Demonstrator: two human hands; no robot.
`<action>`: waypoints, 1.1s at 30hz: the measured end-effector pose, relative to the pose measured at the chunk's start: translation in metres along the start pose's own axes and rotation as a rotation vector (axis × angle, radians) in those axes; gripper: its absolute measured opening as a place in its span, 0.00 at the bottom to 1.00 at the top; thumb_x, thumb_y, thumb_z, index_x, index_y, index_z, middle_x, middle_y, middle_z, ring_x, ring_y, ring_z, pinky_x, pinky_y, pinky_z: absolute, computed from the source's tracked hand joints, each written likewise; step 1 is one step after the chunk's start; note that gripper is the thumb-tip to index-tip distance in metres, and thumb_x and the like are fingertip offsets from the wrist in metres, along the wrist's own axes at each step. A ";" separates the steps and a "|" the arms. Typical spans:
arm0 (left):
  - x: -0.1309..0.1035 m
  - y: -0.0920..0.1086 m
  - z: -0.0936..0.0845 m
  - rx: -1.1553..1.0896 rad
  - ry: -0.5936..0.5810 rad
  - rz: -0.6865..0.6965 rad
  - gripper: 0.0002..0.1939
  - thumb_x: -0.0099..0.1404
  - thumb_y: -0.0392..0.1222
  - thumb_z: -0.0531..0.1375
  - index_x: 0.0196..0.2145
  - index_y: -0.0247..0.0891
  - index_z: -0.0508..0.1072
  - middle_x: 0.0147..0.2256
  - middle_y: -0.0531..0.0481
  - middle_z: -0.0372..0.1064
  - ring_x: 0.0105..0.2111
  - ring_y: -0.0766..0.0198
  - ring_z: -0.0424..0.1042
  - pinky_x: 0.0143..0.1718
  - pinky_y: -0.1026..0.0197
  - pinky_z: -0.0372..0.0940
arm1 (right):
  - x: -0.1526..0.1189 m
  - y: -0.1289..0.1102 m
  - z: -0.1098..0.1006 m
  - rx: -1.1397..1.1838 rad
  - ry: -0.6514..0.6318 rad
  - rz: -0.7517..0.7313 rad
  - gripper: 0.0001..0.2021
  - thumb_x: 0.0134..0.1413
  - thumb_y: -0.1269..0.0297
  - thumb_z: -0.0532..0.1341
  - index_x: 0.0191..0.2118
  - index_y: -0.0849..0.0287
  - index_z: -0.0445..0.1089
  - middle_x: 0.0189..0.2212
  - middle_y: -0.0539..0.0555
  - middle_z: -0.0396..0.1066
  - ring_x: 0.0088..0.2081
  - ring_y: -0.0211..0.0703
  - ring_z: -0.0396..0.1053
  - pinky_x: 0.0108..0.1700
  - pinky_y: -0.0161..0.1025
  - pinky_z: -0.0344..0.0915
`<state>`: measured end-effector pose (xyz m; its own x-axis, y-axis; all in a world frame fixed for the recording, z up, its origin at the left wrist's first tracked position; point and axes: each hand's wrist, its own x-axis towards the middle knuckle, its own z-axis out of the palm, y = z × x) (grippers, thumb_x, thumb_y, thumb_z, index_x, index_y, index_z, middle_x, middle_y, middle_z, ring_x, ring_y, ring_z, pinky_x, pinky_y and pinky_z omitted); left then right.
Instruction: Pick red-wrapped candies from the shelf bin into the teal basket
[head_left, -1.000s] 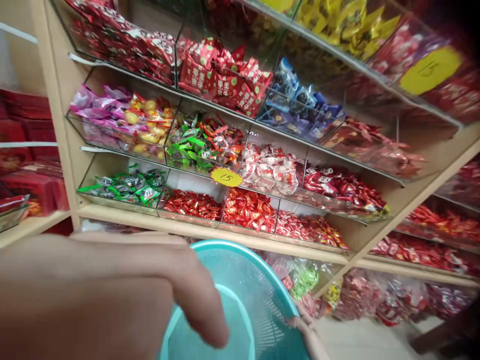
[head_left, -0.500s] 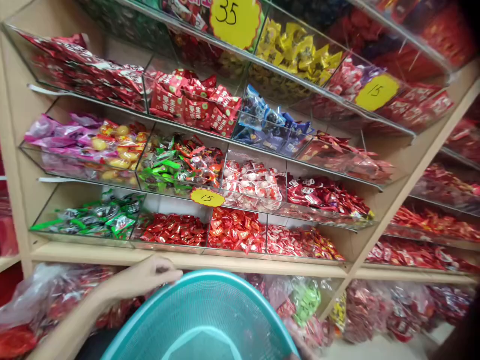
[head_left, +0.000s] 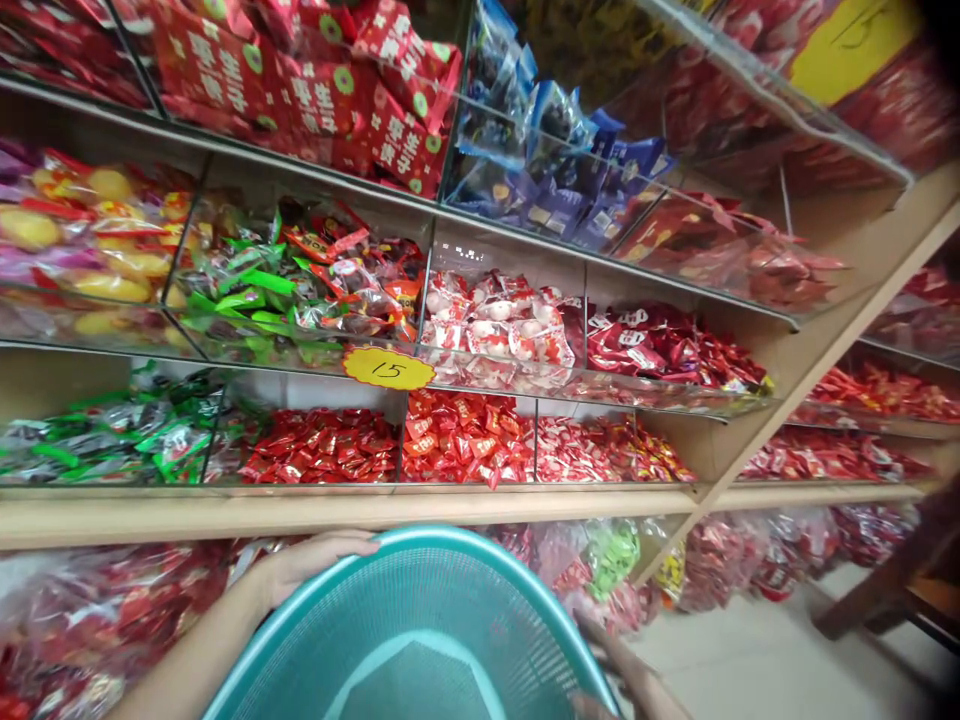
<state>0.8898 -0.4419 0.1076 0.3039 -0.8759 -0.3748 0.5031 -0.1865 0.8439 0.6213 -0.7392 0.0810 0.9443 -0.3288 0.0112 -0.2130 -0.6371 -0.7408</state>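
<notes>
A teal plastic basket [head_left: 450, 570] with fine mesh walls is at the bottom middle, tilted so that I look into it; nothing shows in its visible inside. My left hand [head_left: 315, 562] is at its upper left rim, fingers bent along the edge. At the lower right my right hand [head_left: 611, 665] grips the rim, with fingertips showing inside the wall. Just beyond the basket are shelf bins of wrapped sweets: small red packets [head_left: 326, 445], orange-red packets [head_left: 469, 440] and green-wrapped sweets [head_left: 112, 430].
Higher bins hold blue packets [head_left: 559, 150], larger red packets [head_left: 315, 95] and white-and-red sweets [head_left: 502, 325]. A yellow price tag [head_left: 388, 369] reads 15. Below the wooden shelf edge [head_left: 187, 512] lie bagged sweets [head_left: 150, 600]. A dark wooden leg [head_left: 862, 575] stands on the pale floor at right.
The view has moved closer to the shelves. My left hand has gone from being raised beside the rim to resting on it. More of my right hand shows on the basket.
</notes>
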 end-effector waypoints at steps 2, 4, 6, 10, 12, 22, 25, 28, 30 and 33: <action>-0.001 -0.004 -0.004 -0.011 0.008 -0.022 0.21 0.57 0.42 0.57 0.47 0.30 0.65 0.41 0.42 0.68 0.41 0.60 0.68 0.44 0.60 0.60 | 0.016 -0.025 -0.004 -0.092 0.154 -0.048 0.32 0.45 0.53 0.57 0.57 0.54 0.51 0.51 0.59 0.60 0.47 0.50 0.63 0.45 0.44 0.63; -0.002 -0.004 -0.006 -0.003 0.013 -0.039 0.21 0.57 0.41 0.57 0.47 0.29 0.65 0.41 0.42 0.68 0.41 0.61 0.68 0.43 0.61 0.61 | 0.038 -0.059 -0.005 -0.175 0.230 -0.147 0.32 0.47 0.53 0.56 0.58 0.52 0.48 0.50 0.59 0.59 0.43 0.48 0.65 0.40 0.43 0.65; -0.002 -0.002 -0.007 -0.002 0.012 -0.059 0.21 0.57 0.42 0.57 0.48 0.29 0.64 0.42 0.42 0.68 0.41 0.60 0.68 0.43 0.61 0.61 | 0.065 -0.093 -0.003 -0.258 0.339 -0.244 0.32 0.47 0.52 0.56 0.58 0.53 0.47 0.47 0.59 0.59 0.40 0.46 0.65 0.40 0.44 0.65; 0.000 0.000 -0.008 0.004 0.002 -0.072 0.23 0.57 0.42 0.57 0.49 0.29 0.63 0.43 0.41 0.67 0.43 0.59 0.67 0.44 0.61 0.61 | 0.110 -0.132 0.012 -0.382 0.480 -0.386 0.28 0.48 0.53 0.57 0.54 0.57 0.51 0.45 0.60 0.59 0.44 0.50 0.62 0.44 0.47 0.62; 0.000 0.000 -0.009 0.025 0.016 -0.069 0.23 0.57 0.43 0.58 0.49 0.30 0.63 0.44 0.42 0.66 0.44 0.58 0.66 0.43 0.62 0.61 | 0.125 -0.133 0.020 -0.416 0.518 -0.407 0.25 0.48 0.53 0.56 0.51 0.58 0.53 0.43 0.60 0.60 0.45 0.51 0.61 0.44 0.48 0.62; 0.000 -0.005 -0.015 -0.015 0.008 -0.047 0.25 0.56 0.42 0.58 0.51 0.31 0.61 0.43 0.42 0.67 0.42 0.59 0.67 0.47 0.58 0.59 | 0.144 -0.121 0.030 -0.232 0.555 -0.351 0.17 0.49 0.56 0.56 0.44 0.59 0.56 0.38 0.58 0.64 0.39 0.45 0.64 0.40 0.42 0.61; -0.001 -0.004 -0.013 -0.005 -0.002 -0.028 0.25 0.56 0.43 0.58 0.51 0.31 0.62 0.44 0.42 0.67 0.43 0.58 0.67 0.47 0.58 0.59 | 0.146 -0.123 0.030 -0.209 0.569 -0.334 0.17 0.50 0.55 0.55 0.43 0.59 0.56 0.36 0.58 0.66 0.36 0.45 0.65 0.38 0.41 0.61; -0.002 -0.003 -0.012 0.029 0.018 -0.022 0.24 0.56 0.44 0.58 0.49 0.32 0.64 0.45 0.42 0.66 0.44 0.57 0.66 0.47 0.57 0.59 | 0.149 -0.123 0.032 -0.191 0.584 -0.328 0.17 0.52 0.55 0.53 0.44 0.60 0.56 0.35 0.58 0.66 0.34 0.45 0.65 0.37 0.41 0.61; -0.002 -0.003 -0.012 0.044 0.034 -0.016 0.23 0.56 0.44 0.58 0.48 0.33 0.65 0.46 0.43 0.65 0.45 0.56 0.65 0.49 0.56 0.58 | 0.150 -0.122 0.033 -0.177 0.591 -0.321 0.16 0.53 0.56 0.51 0.44 0.60 0.56 0.34 0.57 0.66 0.33 0.44 0.65 0.36 0.41 0.61; -0.002 -0.003 -0.013 0.045 0.038 -0.014 0.21 0.55 0.44 0.58 0.46 0.33 0.66 0.46 0.44 0.65 0.46 0.55 0.64 0.50 0.56 0.57 | 0.149 -0.121 0.035 -0.190 0.592 -0.339 0.14 0.55 0.57 0.50 0.44 0.60 0.57 0.35 0.57 0.66 0.34 0.44 0.65 0.37 0.40 0.61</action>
<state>0.8980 -0.4339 0.1006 0.3279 -0.8559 -0.3999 0.4708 -0.2189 0.8547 0.7970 -0.6865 0.1487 0.6831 -0.3807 0.6233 -0.0225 -0.8640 -0.5030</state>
